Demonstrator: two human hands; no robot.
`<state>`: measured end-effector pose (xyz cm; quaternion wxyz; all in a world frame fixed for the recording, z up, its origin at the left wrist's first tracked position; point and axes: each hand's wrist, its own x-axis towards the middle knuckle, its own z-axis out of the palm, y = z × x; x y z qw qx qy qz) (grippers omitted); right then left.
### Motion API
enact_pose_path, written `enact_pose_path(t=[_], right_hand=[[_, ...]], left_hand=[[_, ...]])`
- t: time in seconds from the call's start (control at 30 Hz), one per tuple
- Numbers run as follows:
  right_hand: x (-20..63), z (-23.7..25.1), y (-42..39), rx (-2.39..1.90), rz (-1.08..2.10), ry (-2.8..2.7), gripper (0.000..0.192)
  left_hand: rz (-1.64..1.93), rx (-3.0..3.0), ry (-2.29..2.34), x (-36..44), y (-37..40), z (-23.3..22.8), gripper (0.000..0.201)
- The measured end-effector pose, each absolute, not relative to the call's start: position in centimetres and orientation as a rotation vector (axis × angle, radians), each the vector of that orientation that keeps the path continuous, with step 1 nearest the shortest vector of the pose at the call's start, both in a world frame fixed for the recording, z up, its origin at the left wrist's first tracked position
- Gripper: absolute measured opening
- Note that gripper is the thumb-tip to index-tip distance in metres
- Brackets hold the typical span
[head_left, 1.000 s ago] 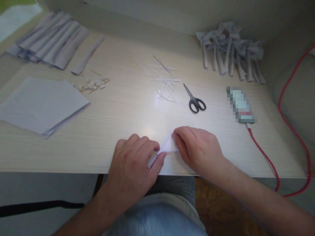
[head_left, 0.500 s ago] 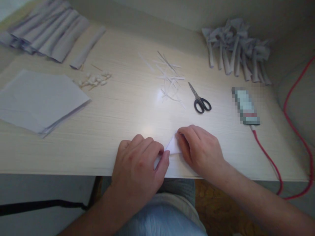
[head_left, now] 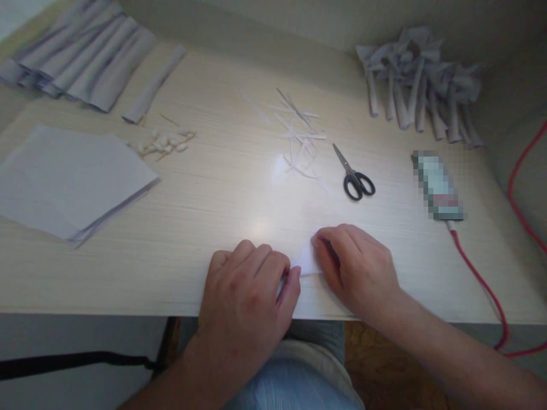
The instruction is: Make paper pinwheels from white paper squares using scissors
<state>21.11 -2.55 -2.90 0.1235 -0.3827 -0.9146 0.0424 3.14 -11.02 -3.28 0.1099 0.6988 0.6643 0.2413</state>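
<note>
A small piece of white paper lies near the table's front edge, mostly covered by my fingers. Its visible part looks like a folded triangle. My left hand pinches its lower left end between thumb and fingers. At its upper right, my right hand has the thumb and fingertips closed on it. Beyond my right hand lie scissors with black handles and slightly parted blades. Thin paper strips are scattered to the left of the scissors.
Stacked white sheets lie at left, with several cotton swabs beside them. Rolled paper tubes fill the back left. Paper pieces with stems and ruffled tops are at the back right. A blurred phone has a red cable.
The whole view has shifted slightly, so most things appear a little further right and lower. Both hands keep their grip on the paper, with hardly any movement between them.
</note>
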Motion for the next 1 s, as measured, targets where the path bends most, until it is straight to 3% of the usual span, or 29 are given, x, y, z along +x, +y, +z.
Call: enact_pose_path(t=[0.5,0.77,1.0], right_hand=[[21.18,-3.20,-2.44,-1.081,0.123,-2.638,0.014],[21.00,-3.27,-2.30,-1.077,0.119,-2.635,0.015],[21.08,-3.15,-2.36,-1.087,0.149,-2.619,0.016]], left_hand=[[0.686,2.053,1.960,3.14,-10.92,-3.24,0.020],[0.778,1.989,1.908,2.89,-11.19,-3.02,0.007],[0.834,1.958,1.872,2.77,-11.24,-2.97,0.014]])
